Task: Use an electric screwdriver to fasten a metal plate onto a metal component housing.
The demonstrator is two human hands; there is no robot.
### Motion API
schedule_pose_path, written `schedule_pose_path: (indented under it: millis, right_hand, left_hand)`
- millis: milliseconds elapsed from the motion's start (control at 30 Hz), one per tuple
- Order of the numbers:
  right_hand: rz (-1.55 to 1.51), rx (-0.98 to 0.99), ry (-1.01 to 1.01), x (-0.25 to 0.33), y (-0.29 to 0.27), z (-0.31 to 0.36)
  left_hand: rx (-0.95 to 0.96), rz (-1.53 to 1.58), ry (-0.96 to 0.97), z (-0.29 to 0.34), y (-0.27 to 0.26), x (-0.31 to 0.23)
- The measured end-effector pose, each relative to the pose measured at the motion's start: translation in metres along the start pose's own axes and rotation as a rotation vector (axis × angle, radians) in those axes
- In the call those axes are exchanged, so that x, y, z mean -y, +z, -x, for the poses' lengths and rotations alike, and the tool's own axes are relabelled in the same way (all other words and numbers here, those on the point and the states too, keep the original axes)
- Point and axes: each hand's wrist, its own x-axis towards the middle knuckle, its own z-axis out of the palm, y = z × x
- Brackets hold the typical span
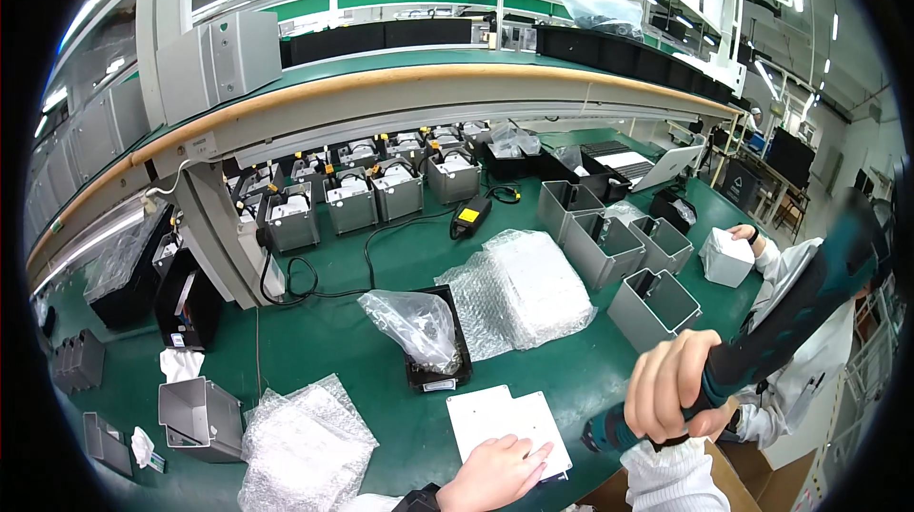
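Note:
My right hand (671, 388) is raised at the lower right, its fingers wrapped round a black and teal cordless screwdriver (790, 293). The tool slants up to the right, and its upper end is blurred. My left hand (495, 472) lies with fingers stretched out on a flat white panel (495, 417) with small holes, near the table's front edge. Beyond the panels stands a black tray (440, 381) with a clear plastic bag (414, 326) in it. Bubble wrap (466, 298) and a stack of wrapped white sheets (538, 288) lie farther back.
Open grey boxes (652, 307) stand on the right, and another grey box (200, 417) at left beside bubble wrap (309, 450). Several grey units (350, 200) line the back near a black power adapter (471, 217). At right a co-worker's hand (745, 234) holds a pale box (725, 260).

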Motion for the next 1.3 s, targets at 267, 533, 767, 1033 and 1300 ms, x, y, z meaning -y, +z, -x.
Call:
schedule_pose_path:
  millis: [267,533,767,1033,1300]
  right_hand:
    - [0.444,-0.161,0.197,-0.12,-0.019,-0.037]
    - [0.324,-0.212,0.245,-0.166,-0.03,-0.036]
    - [0.49,-0.141,0.285,-0.164,-0.031,-0.038]
    - [0.439,-0.137,0.3,-0.165,-0.027,-0.038]
    - [0.447,-0.157,0.322,-0.163,-0.029,-0.04]
  left_hand:
    - [0.04,0.032,-0.021,-0.003,-0.009,-0.001]
    - [-0.002,0.067,-0.04,0.0,-0.009,0.002]
    - [-0.02,0.113,-0.058,0.002,-0.007,0.003]
    - [-0.014,0.073,-0.051,0.003,-0.004,0.003]
    - [-0.026,0.081,-0.037,0.002,-0.005,0.004]
